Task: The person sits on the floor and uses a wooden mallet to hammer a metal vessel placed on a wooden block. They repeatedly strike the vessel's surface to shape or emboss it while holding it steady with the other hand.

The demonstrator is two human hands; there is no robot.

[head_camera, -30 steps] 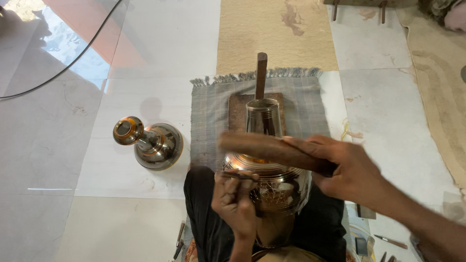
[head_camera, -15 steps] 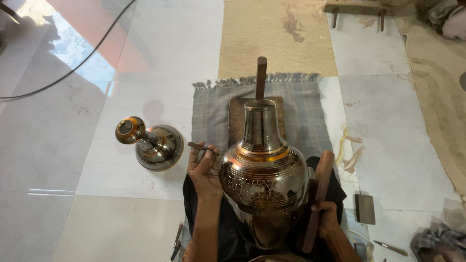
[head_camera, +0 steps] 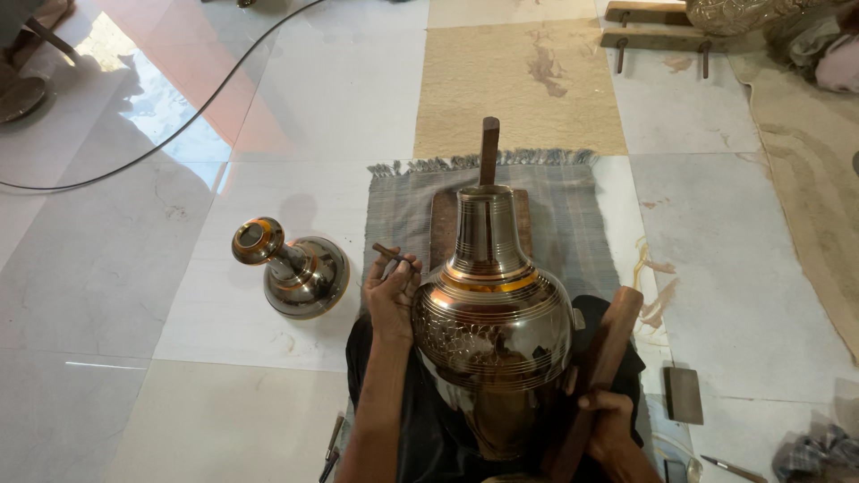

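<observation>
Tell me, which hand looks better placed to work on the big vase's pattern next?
Probably the left hand: it holds a small pointed tool right beside the big vase. The right hand sits lower, gripping a wooden mallet off to the side.

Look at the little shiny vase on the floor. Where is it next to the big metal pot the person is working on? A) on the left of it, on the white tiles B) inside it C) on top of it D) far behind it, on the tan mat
A: the small vase stands on the white floor tiles to the left of the big metal pot, just beyond the left hand.
</observation>
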